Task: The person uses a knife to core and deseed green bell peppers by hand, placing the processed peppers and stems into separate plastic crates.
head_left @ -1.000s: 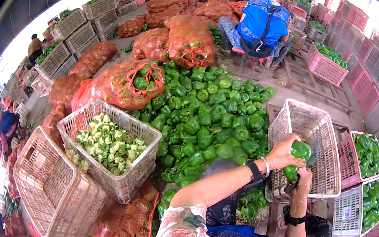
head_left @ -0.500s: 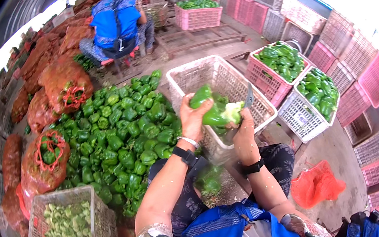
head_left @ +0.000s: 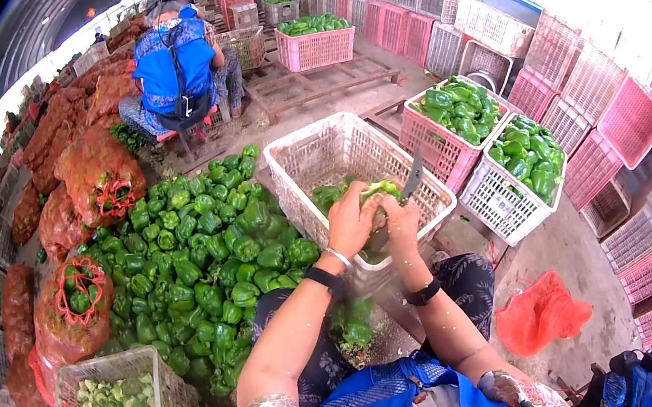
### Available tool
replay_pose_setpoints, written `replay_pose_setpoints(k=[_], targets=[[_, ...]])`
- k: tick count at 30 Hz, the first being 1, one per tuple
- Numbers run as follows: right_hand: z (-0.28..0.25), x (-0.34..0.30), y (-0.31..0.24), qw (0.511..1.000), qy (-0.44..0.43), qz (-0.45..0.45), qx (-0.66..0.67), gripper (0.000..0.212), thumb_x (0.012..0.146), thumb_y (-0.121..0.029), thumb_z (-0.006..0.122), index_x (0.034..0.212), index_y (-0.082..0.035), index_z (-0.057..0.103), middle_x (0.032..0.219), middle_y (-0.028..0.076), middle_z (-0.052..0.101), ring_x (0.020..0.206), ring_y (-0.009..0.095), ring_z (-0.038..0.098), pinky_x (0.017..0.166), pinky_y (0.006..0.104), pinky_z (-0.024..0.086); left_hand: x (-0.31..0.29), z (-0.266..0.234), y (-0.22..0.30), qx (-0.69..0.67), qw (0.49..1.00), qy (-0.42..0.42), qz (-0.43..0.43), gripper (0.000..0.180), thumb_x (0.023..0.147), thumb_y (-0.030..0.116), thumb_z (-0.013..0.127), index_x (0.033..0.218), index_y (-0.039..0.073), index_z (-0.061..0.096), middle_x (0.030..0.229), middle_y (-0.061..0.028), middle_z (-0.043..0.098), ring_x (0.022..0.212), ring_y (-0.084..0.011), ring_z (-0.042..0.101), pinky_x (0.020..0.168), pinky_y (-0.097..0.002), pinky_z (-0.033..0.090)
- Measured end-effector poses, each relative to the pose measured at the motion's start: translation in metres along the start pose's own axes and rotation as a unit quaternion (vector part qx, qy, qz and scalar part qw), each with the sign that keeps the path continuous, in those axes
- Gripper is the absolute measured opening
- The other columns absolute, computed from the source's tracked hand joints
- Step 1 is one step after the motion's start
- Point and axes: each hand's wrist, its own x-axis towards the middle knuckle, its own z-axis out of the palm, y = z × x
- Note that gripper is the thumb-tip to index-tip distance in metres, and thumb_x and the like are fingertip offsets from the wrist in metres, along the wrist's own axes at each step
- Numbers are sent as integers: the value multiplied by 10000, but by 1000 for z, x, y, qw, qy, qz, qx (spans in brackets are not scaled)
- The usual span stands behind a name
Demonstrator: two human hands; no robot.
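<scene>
Your biggest item is the heap of glossy green bell peppers (head_left: 208,265), left of your knees. Next, the off-white perforated plastic crate (head_left: 337,138) ahead of you; your hands hide its near part, so the contents are only partly readable. Grey-white slatted plastic crate (head_left: 179,406) with pale green chunks sits lower left; a crate under it is cut off by the rim. Your left hand (head_left: 352,223) has fingers curled onto a green pepper piece (head_left: 379,188) over the off-white crate; can't tell its full shape. Your right hand (head_left: 403,229) grips a grey-bladed knife (head_left: 413,178), blade up, handle hidden.
</scene>
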Motion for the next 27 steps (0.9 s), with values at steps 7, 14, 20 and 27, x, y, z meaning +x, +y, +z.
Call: replay_pose_setpoints(k=[7,14,20,27], targets=[[4,-2,-9,980,-62,136,132,64,816,-103,601,865,-65,587,678,0,568,454,93,470,428,252,380,-4,-10,-3,-50,992,-2,-116,159,903,142,534,956,-6,555,827,-199,621,731,-345,618,670,-389,474],[-16,2,-28,980,-101,170,-23,109,781,-82,652,838,-36,571,648,-3,546,464,85,481,400,240,363,-3,-19,-1,-437,861,36,-258,154,928,178,577,1065,107,581,848,10,594,604,-47,509,471,-214,409],[-18,9,-18,977,-116,142,-110,298,809,-201,708,911,13,528,668,37,528,415,95,428,368,240,359,-2,-34,0,-456,816,-111,-339,237,838,158,693,1027,74,578,749,12,590,464,-41,452,396,-178,333],[-13,4,-6,950,-180,22,-253,317,799,-173,717,1006,25,582,759,82,594,498,107,485,464,261,405,-7,-24,-10,-468,804,5,-368,344,855,115,658,1136,17,484,768,-59,607,529,-131,597,408,-241,460]])
